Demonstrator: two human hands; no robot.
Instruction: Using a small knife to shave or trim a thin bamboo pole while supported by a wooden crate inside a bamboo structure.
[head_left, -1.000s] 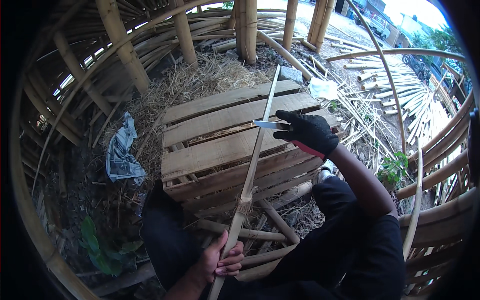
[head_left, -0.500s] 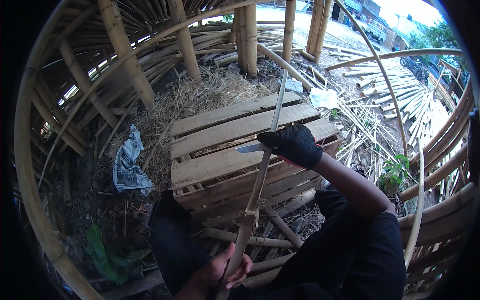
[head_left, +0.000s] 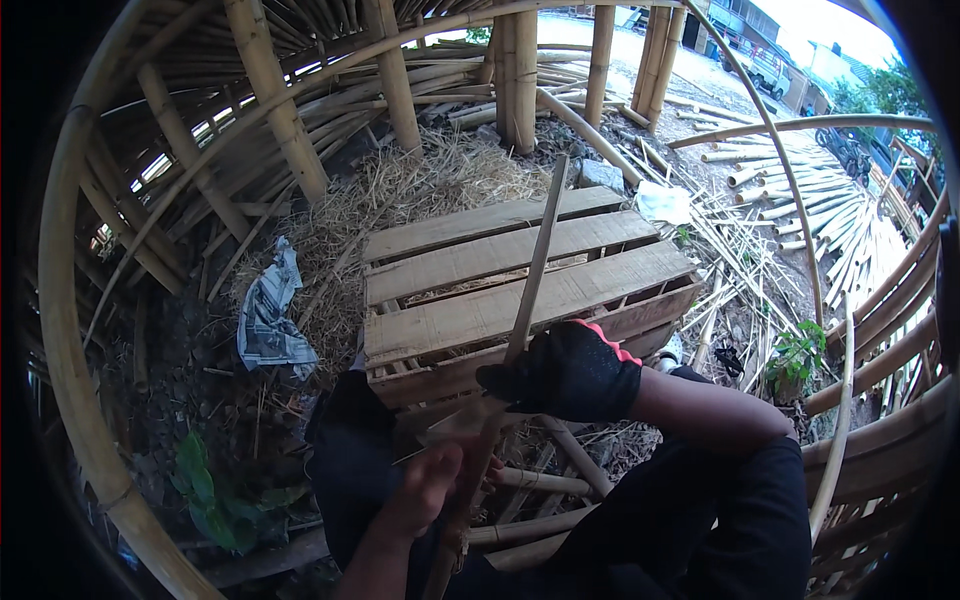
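Note:
A long, narrow bamboo strip (head_left: 538, 270) slants from over the wooden crate down toward my lap. My right hand (head_left: 570, 372), in a black glove with red trim, is closed around a knife (head_left: 450, 426) at the strip. The knife's blade juts out to the left, blurred, and its handle is hidden in the glove. Just below the blade, my bare left hand (head_left: 432, 482) is wrapped round the strip. A rough node shows on the strip below that hand. The slatted crate (head_left: 480, 312) lies in front of my knees.
Dry straw (head_left: 420, 185) is heaped behind the crate, with crumpled newspaper (head_left: 272, 315) to its left. Bamboo posts (head_left: 515, 85) and a curved bamboo pole (head_left: 75, 420) surround me. Cut bamboo poles (head_left: 800, 190) lie at the far right; a green plant (head_left: 793, 360) grows nearer.
My right hand and the knife have come down toward my left hand. The strip has shifted down toward me, its node now below my left hand. The view has shifted slightly.

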